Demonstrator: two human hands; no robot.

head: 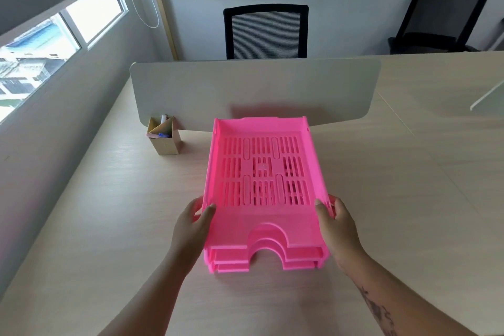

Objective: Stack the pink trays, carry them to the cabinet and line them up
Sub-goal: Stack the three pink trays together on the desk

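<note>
Both hands grip the stacked pink trays (263, 194) by their side walls over the desk (109, 226), left hand (192, 222) and right hand (339, 226) thumbs hooked inside the top tray, near a pen box (165, 136).

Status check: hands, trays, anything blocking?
Left hand and right hand grip the pink tray stack by its sides. Stack nested, above the desk. Pen box off left, clear.

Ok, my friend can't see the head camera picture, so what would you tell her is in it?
Two bare hands, left and right, hold a stack of pink trays by its sides over a pale desk. Behind stand a pen box, a divider and two black chairs.
</note>
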